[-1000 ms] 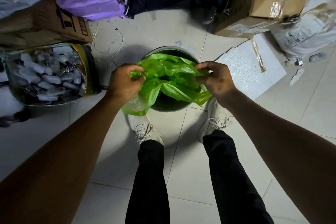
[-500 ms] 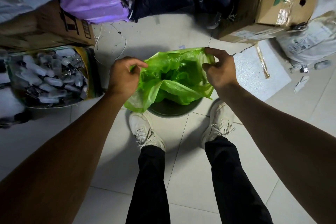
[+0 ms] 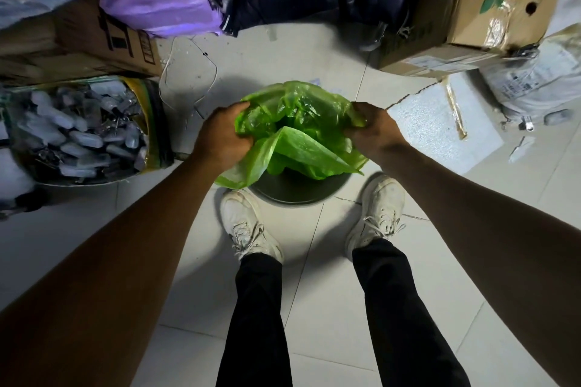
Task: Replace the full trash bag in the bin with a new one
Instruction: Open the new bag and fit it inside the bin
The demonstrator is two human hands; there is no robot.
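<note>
My left hand (image 3: pixel 221 137) is clenched on the left edge of the thin translucent green plastic trash bag (image 3: pixel 298 135), and my right hand (image 3: pixel 375 132) grips its right edge the same way, so the bag's mouth is stretched open between them. The bag sits over the round dark bin (image 3: pixel 298 195), covering most of its opening, with only the near rim showing beneath the crumpled film. A loose fold hangs over the bin's left side. Just behind the bin my two white lace-up sneakers (image 3: pixel 248 226) stand on the pale tiled floor (image 3: pixel 94 229). Left of the bin lies a clear sack of small bottles (image 3: pixel 78 132); beyond it to the right stands a cardboard box printed "Fruits" (image 3: pixel 490 6).
</note>
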